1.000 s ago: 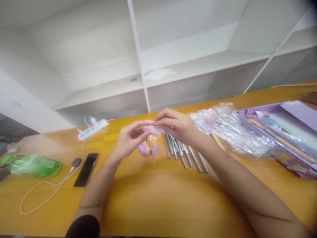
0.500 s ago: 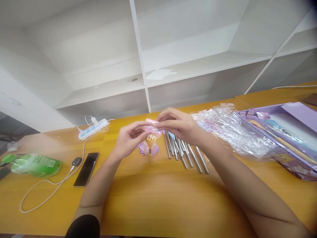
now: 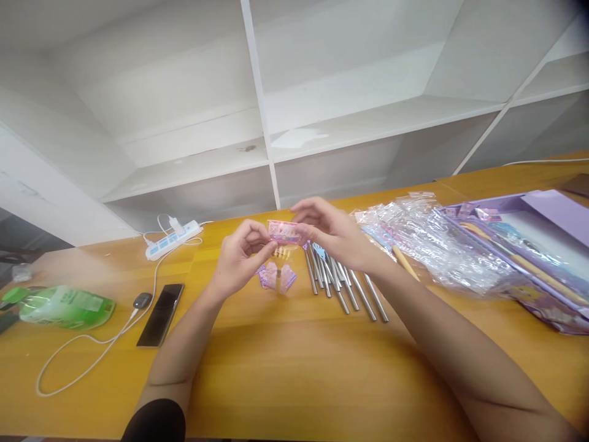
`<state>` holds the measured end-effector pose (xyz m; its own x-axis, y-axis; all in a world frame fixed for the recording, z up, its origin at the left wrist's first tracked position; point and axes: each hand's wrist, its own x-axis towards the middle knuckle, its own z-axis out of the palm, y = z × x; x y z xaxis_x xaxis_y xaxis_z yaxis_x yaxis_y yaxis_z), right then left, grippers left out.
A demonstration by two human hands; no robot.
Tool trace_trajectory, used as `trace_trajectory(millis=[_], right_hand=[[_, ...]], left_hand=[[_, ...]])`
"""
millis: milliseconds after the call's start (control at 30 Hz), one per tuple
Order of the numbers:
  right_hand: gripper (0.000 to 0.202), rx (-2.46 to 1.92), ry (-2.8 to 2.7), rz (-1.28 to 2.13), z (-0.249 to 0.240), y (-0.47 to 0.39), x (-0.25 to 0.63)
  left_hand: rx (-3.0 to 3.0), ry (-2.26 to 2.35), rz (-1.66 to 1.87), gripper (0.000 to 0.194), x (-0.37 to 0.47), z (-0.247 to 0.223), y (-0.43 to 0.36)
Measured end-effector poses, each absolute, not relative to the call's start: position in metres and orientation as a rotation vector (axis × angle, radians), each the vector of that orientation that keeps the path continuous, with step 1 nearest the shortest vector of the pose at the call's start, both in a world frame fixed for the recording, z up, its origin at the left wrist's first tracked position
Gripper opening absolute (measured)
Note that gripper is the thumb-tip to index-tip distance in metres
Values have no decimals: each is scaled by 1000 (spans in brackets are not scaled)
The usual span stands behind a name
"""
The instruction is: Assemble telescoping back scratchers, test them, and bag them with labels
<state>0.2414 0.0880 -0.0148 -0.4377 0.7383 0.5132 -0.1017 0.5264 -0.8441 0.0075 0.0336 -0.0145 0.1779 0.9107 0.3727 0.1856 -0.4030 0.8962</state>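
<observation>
Low over the table, a small pink printed packet (image 3: 281, 231) with a shiny face is stretched between both hands. My left hand (image 3: 242, 256) pinches its left end between thumb and fingers. My right hand (image 3: 332, 236) has its thumb at the packet's right end, with the curled fingers raised behind. Just below lie small purple printed pieces (image 3: 276, 278) and some tiny yellowish items, partly hidden. Beside my right hand, several silver metal rods (image 3: 340, 288) lie fanned out, some with blue or purple tops.
To the right are a heap of clear plastic bags (image 3: 427, 245), a wooden stick (image 3: 405, 263) and a purple box (image 3: 519, 245). On the left sit a phone (image 3: 161, 315), a white cable, a power strip (image 3: 173, 240) and a green bottle (image 3: 67, 306). White shelves (image 3: 368, 123) stand behind.
The pink packet has turned flatter towards me, showing more of its printed face. My right fingers have opened slightly and shifted right. The purple pieces appear closer together.
</observation>
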Motion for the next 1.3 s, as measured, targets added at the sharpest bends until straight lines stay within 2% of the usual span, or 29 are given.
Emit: trace_trajectory(millis=[100,267,400,767,900,1033,1167,1300], right_hand=[[38,-609,-1800,1155,-19,82,230],[43,-764,-1774,972,-26,75,215],[46,-710,-1735,1079,-25,74,214],[37,-591,-1887,1271,-3,76,234],[34,-527,-1934,1379,1,81,245],[36,-497,-1954,1458,2,85,252],[42,-546,-1889,1443,2,83,251],[35,-672,-1887,1267,0,80,245]], left_hand=[[1767,1055,1254,30,11,-16,31],[1862,1090,1265,30,15,-20,28],[1895,1077,1309,29,16,-20,29],[1781,962,1332,26,15,-15,31],[1712,984,1311,30,13,-14,32],[1738,1045,1270,44,8,-16,33],[1791,1061,1265,32,7,-18,34],[1874,1103,1243,29,10,-19,33]])
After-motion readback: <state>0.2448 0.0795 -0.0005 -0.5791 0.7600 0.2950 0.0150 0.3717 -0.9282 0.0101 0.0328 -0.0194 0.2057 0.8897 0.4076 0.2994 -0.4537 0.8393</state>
